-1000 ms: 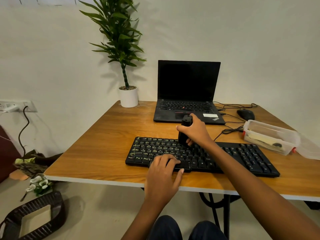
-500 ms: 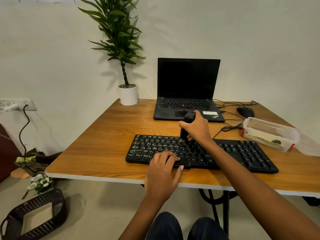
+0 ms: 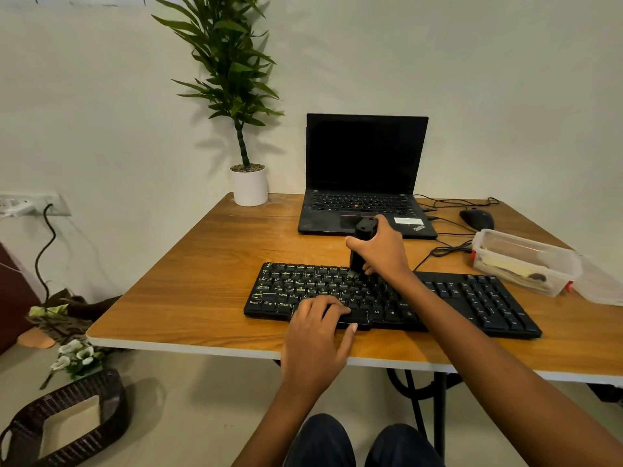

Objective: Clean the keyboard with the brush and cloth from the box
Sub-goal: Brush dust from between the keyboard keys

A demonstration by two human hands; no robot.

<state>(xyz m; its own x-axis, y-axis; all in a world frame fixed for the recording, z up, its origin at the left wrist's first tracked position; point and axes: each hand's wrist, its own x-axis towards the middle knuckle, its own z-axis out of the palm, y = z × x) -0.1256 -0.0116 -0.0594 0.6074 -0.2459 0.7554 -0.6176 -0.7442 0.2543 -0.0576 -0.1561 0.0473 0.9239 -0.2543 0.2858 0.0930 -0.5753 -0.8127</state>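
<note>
Pale wall and a grey floor framed the scene, with a wall socket (image 3: 30,203) at the far left and a dark woven basket (image 3: 67,429) on the floor at 7 o'clock from the wooden table (image 3: 202,291). A white plant pot (image 3: 249,185) stood at the table's far left corner.

Little had changed since the earlier frames: both hands had kept their places and the brush had stayed over the same stretch of keys.

The black keyboard (image 3: 472,298) lay along the table's near edge. The left hand (image 3: 317,338) rested on its bottom row, fingers close together and gently bent over the keys, thumb stretched out along the near rim, gripping nothing. At 12 o'clock from it, the black brush (image 3: 362,237) stood nearly upright, its pale bristles touching the top rows near the keyboard's middle. The right hand (image 3: 384,251) was clamped round the brush body, thumb on the left side, fingers wrapped behind it, and its forearm crossed the keyboard's right half and hid the keys beneath.

The open laptop (image 3: 365,153), screen dark, sat at 12 o'clock from the keyboard, its front edge partly hidden by the brush and hand. A mouse (image 3: 477,219) lay at its 3 o'clock among cables. The clear plastic box (image 3: 526,261) stood at 2 o'clock from the keyboard; something yellowish lay inside, too blurred to identify.
</note>
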